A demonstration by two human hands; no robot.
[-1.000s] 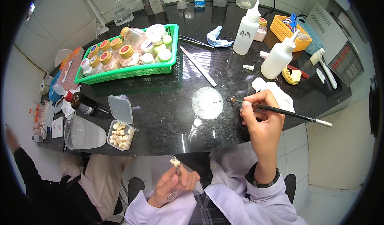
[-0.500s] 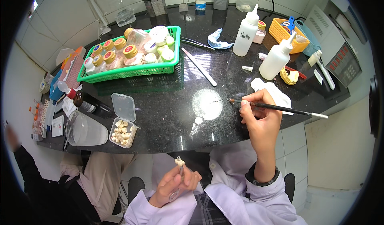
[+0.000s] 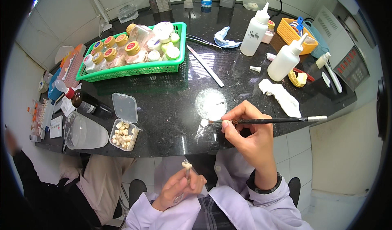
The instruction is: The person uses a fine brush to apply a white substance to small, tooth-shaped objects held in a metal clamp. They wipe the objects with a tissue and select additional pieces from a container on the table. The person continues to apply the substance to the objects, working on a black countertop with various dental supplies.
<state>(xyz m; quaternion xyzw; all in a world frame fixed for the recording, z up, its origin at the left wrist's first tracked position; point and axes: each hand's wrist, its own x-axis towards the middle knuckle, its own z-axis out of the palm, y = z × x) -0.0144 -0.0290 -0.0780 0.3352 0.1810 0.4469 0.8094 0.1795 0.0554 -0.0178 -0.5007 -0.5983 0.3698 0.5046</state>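
My right hand [image 3: 253, 142] pinches a slim paintbrush [image 3: 269, 121] with a dark handle and a silver end. Its tip reaches a small white powdery heap [image 3: 204, 122] at the near edge of a round white patch [image 3: 211, 103] on the counter; I cannot tell whether they touch. Below the counter's front edge, in front of my lap, my left hand [image 3: 177, 189] is closed round a slender metal clamp [image 3: 188, 173]. A small cream tooth-shaped crown piece [image 3: 186, 164] sits upright at the clamp's tip. A ring-like part of the clamp shows at my palm.
A clear box of cream teeth [image 3: 124, 136] and a water-filled cup [image 3: 86, 132] stand at left. A green basket of jars [image 3: 134, 70] lies behind. Two white squeeze bottles [image 3: 287, 60], a crumpled tissue [image 3: 281, 97] and a spatula [image 3: 205, 65] lie about. A co-worker's sleeve [image 3: 26, 164] shows at far left.
My right hand has moved left and nearer, bringing the brush tip from right of the white patch to the small heap below it. My left hand has hardly moved.
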